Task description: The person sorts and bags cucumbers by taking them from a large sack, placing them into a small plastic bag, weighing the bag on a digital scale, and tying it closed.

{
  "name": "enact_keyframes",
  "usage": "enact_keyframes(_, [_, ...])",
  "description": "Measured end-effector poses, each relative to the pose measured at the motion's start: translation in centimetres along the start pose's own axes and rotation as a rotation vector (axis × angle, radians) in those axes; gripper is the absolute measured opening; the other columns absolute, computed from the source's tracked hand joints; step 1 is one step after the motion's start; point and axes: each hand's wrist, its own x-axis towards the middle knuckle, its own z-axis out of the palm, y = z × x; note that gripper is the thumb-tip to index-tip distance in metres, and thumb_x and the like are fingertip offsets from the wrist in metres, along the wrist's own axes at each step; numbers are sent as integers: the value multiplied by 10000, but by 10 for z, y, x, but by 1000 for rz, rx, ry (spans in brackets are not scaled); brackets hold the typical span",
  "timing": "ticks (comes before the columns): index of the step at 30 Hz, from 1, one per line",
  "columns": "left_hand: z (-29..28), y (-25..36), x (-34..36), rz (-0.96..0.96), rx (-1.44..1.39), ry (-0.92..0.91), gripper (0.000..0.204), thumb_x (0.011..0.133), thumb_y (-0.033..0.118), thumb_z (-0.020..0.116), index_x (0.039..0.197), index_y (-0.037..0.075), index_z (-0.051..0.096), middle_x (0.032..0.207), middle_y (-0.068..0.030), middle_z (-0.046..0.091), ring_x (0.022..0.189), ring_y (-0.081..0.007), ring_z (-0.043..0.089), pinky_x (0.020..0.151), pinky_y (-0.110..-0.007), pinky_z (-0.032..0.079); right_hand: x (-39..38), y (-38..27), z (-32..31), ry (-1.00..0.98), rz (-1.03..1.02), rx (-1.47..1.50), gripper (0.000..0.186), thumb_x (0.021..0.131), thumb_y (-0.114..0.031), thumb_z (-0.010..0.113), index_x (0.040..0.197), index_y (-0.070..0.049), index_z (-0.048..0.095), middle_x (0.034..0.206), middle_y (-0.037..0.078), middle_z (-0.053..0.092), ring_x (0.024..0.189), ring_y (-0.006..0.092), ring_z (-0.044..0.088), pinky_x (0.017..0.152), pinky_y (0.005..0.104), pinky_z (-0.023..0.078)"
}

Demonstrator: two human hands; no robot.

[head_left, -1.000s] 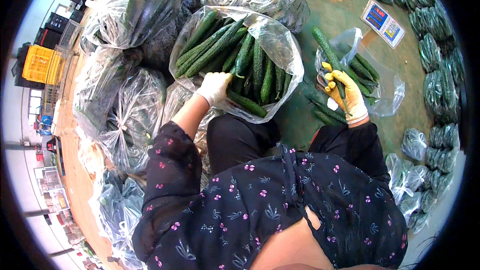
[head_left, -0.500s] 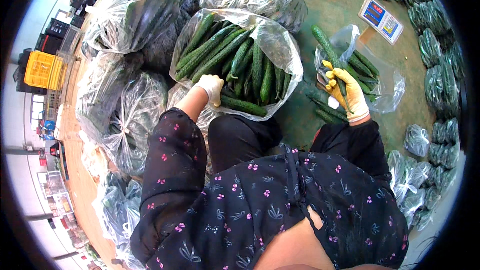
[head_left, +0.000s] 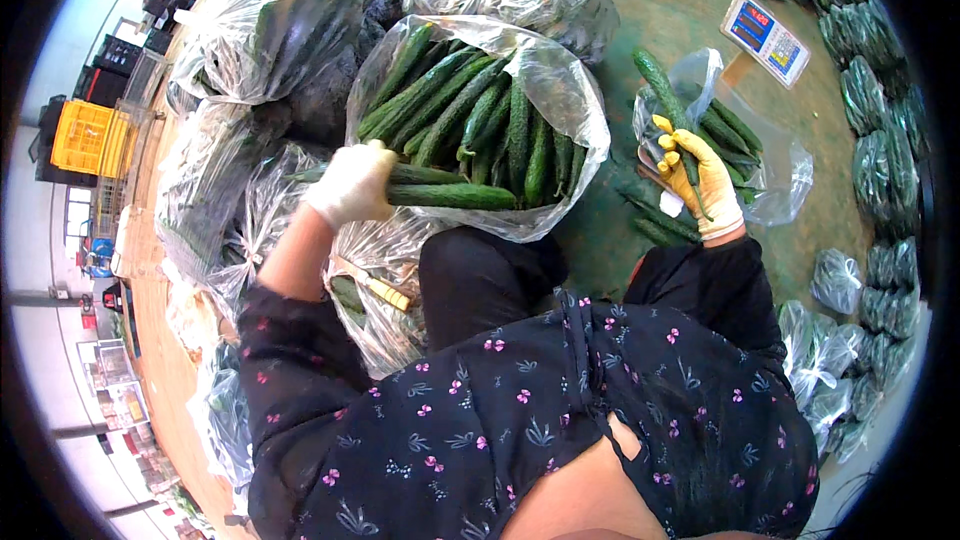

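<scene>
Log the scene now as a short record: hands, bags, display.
left hand: white-gloved, closed around at least one cucumber
right hand: yellow-palmed glove, holding another cucumber
large bag: open, packed with cucumbers
small bag: clear, several cucumbers inside
display panel: lit, beyond small bag
far left: yellow crate

From my remote post I look through the left of two wide fisheye cameras worn on the person's head, facing steeply down over a black blouse with small pink flowers (head_left: 530,410), close enough to fill the lower middle. The white-gloved left hand (head_left: 350,186) and yellow-gloved right hand (head_left: 706,185) sit farther out, and my view stretches left to a yellow latticed plastic crate (head_left: 85,135), bending near the dark round border.
</scene>
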Motion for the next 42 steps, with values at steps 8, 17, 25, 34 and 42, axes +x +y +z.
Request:
enact_keyframes(8, [-25, -33, -57, -249, -1507, 348, 786, 732, 306, 682, 1378, 45, 320, 1202, -143, 523, 941, -233, 578, 857, -373, 470, 2, 2, 11, -78, 16, -76, 394, 889, -168, 528, 1237, 10, 481, 875, 39, 592, 667, 93, 529, 682, 271, 446])
enact_keyframes(17, [24, 54, 34, 331, -2712, 354, 612, 736, 208, 556, 1305, 40, 407, 1197, -184, 537, 996, -330, 584, 928, -565, 423, -15, 34, 55, -229, 83, -117, 517, 821, -122, 581, 1281, 31, 401, 961, 79, 583, 782, 153, 594, 762, 322, 488])
enact_keyframes(25, [49, 98, 58, 386, -2875, 261, 622, 727, 174, 568, 1286, -42, 402, 1237, -159, 522, 1074, -290, 562, 1017, -566, 329, -24, 73, 99, -286, 181, -233, 671, 755, -175, 624, 1361, -90, 348, 1299, 97, 448, 1174, 241, 454, 931, 411, 401])
enact_keyframes(34, [78, 127, 62, 236, -2891, 196, 604, 766, 136, 589, 1324, 33, 383, 1252, -181, 499, 1080, -369, 536, 904, -545, 440, -19, 92, 114, -304, 277, -319, 684, 785, -124, 626, 1386, -127, 299, 1259, 73, 505, 998, 196, 587, 660, 296, 533])
enact_keyframes(42, [79, 130, 62, 205, -2849, 187, 649, 777, 91, 575, 1376, 164, 335, 1347, -115, 414, 1237, -312, 405, 955, -511, 409, -23, 78, 105, -298, 300, -291, 639, 771, -140, 623, 1347, -72, 354, 1174, 84, 568, 852, 153, 609, 600, 220, 482])
